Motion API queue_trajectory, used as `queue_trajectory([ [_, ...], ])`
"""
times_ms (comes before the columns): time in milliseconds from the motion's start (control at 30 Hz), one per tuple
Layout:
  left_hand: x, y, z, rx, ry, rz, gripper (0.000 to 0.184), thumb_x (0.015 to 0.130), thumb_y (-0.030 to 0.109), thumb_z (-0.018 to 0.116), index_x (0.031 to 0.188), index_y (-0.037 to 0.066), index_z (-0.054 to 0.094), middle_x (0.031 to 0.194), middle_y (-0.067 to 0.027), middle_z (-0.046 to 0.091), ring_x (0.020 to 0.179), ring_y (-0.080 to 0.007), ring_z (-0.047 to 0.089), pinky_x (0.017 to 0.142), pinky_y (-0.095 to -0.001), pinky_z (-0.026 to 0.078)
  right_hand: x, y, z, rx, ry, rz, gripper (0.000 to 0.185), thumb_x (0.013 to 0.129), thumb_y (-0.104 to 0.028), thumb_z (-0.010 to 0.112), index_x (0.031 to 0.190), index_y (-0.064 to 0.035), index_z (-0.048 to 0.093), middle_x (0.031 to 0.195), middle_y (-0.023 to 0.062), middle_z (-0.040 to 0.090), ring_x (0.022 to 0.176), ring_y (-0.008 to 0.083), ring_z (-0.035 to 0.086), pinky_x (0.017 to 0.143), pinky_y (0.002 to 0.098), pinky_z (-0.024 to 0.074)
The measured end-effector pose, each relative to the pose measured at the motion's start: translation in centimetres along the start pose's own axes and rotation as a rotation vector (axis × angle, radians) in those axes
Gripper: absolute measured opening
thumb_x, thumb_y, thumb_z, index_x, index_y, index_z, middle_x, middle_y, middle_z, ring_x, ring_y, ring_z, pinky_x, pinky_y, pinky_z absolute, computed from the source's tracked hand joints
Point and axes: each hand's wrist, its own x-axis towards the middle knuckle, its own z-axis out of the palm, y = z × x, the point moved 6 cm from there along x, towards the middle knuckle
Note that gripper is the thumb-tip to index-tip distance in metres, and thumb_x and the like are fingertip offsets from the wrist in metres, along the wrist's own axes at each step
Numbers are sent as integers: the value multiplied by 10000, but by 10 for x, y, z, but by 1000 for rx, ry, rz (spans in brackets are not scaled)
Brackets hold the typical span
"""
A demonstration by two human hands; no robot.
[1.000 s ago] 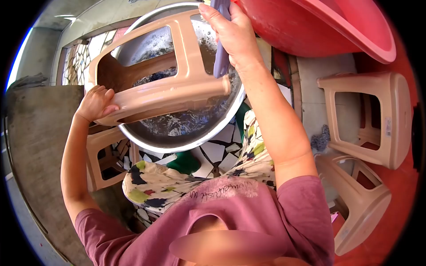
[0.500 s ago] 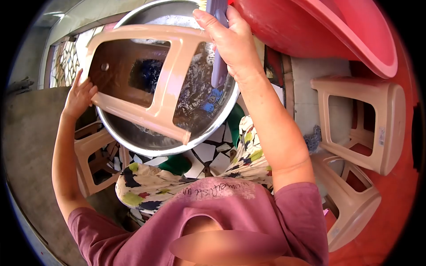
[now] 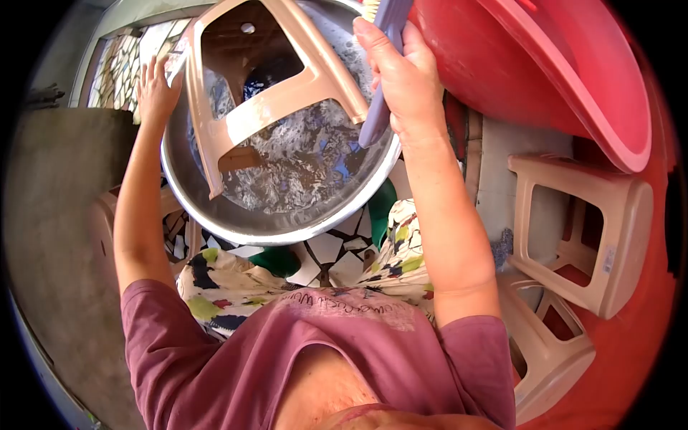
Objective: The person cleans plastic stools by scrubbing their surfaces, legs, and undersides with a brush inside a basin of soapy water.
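Note:
A beige plastic stool (image 3: pixel 269 110) lies tilted in a round metal basin (image 3: pixel 287 235) of soapy water, its legs toward me. My left hand (image 3: pixel 158 93) is beside the stool's left side, fingers spread, holding nothing. In my right hand (image 3: pixel 405 82) is a purple-handled brush (image 3: pixel 378 111), gripped above the basin's right side, with pale bristles at the top edge of the view. The brush handle's lower end is close to one stool leg; whether they touch I cannot tell.
A big red tub (image 3: pixel 502 79) stands at the upper right. Two more beige stools, one upright-sided (image 3: pixel 605 236) and one below it (image 3: pixel 555 358), are on the right. Another stool (image 3: pixel 106 222) is partly behind my left arm. A grey block (image 3: pixel 64 179) is at the left.
The stool has turned in the basin, its legs swinging from the right toward me. My left hand has let go of it and moved up. My right hand keeps the brush, shifted slightly right.

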Motion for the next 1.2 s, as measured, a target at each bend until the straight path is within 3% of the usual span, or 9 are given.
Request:
queue_trajectory([
  [233, -254, -8, 148, -1547, -607, -1394, 196, 867, 229, 458, 786, 60, 518, 635, -85, 480, 543, -214, 474, 523, -360, 456, -5, -13, 4, -20, -52, -88, 361, 901, -180, 618, 1192, 21, 547, 1062, 69, 611, 940, 117, 565, 839, 252, 447],
  [267, -325, 0, 231, -1699, -403, -1975, 123, 832, 158, 433, 787, 63, 496, 623, -89, 476, 545, -225, 485, 534, -396, 459, -6, -10, 7, 28, -78, -56, 353, 903, -175, 615, 1192, 15, 546, 1060, 72, 612, 945, 121, 563, 850, 262, 447],
  [467, -402, 204, 245, -1317, -1257, -1374, 246, 832, 233, 530, 825, 15, 642, 781, -160, 643, 726, -321, 617, 696, -467, 489, -21, -9, 23, -24, -148, 32, 288, 909, -197, 611, 1144, -42, 553, 762, -46, 512, 589, 20, 444, 503, 160, 352],
  [567, -376, 269, 244, -685, -1215, 184, 336, 793, 285, 571, 873, -22, 682, 994, -212, 669, 930, -357, 644, 814, -429, 496, -20, -5, 23, -88, -127, 53, 245, 912, -205, 607, 1100, -61, 546, 720, -51, 484, 544, 8, 416, 450, 150, 322],
  [633, -354, 256, 210, -601, -1419, 117, 424, 776, 326, 582, 990, -28, 672, 1109, -228, 632, 1022, -358, 621, 846, -402, 493, -19, -2, 26, -70, -66, 79, 225, 915, -216, 605, 1071, -65, 547, 720, -60, 481, 542, -11, 397, 441, 140, 304],
  [800, -351, 195, 182, -602, -942, -1300, 491, 782, 347, 593, 1108, -20, 625, 1137, -221, 620, 1095, -324, 592, 911, -420, 475, -13, 11, 28, -30, -164, 89, 261, 868, -270, 672, 1003, -73, 568, 663, -41, 482, 519, 15, 396, 444, 167, 321],
  [900, -357, 274, 233, -766, -1241, -356, 495, 806, 406, 598, 1097, 6, 623, 1190, -191, 591, 1132, -320, 561, 919, -413, 471, -16, 14, 43, -66, -201, 117, 244, 885, -248, 652, 1009, -65, 549, 665, -35, 471, 515, 17, 395, 438, 168, 320],
  [1000, -310, 290, 182, -1316, -1242, -327, 475, 809, 439, 604, 1065, 41, 641, 1085, -188, 642, 1077, -355, 583, 903, -406, 475, -18, 14, 51, -127, -277, 75, 261, 876, -238, 665, 1031, -56, 560, 699, -38, 504, 529, 13, 396, 450, 169, 324],
  [1200, -247, 178, 51, -581, -1047, 138, 383, 853, 388, 560, 1105, 110, 635, 1042, -157, 655, 1041, -362, 587, 897, -437, 470, -30, 2, 66, -367, -507, -122, 403, 782, -259, 718, 1058, 10, 601, 863, 89, 675, 767, 154, 619, 724, 297, 489],
])
